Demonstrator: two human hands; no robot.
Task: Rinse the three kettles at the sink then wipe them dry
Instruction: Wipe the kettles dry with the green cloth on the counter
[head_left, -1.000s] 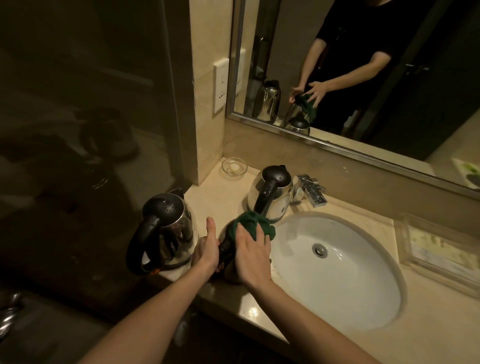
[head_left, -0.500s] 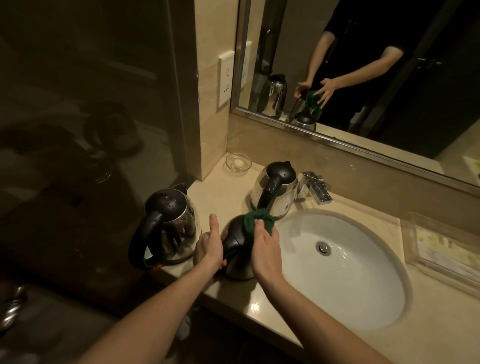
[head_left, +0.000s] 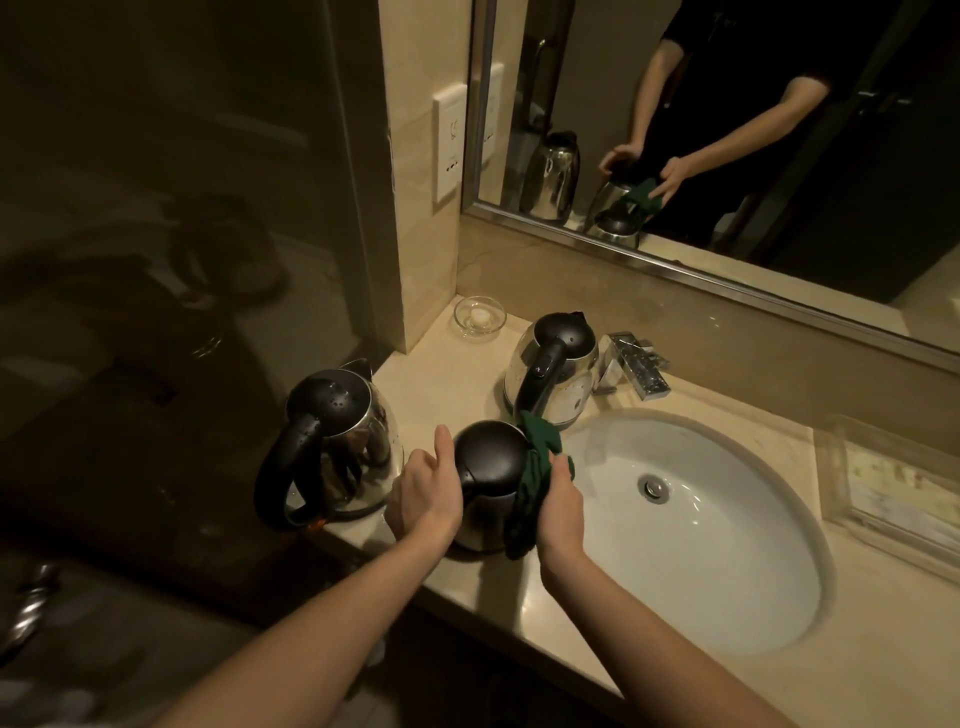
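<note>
Looked forward and down from the head, close over the counter (head_left: 457, 364), sink (head_left: 727, 571) right of centre, mirror (head_left: 779, 156) across the upper right. Single view only.

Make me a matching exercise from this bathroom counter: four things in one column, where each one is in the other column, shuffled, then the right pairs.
Things
1. green cloth
2. glass dish
3. tap
4. kettle with drops on its lid

Places
A. in the corner of the counter, by the wall
B. behind the sink, beside the back kettle
C. at the counter's left end
D. in the right hand, against the middle kettle

Pairs: 1-D, 2-A, 3-B, 4-C
</note>
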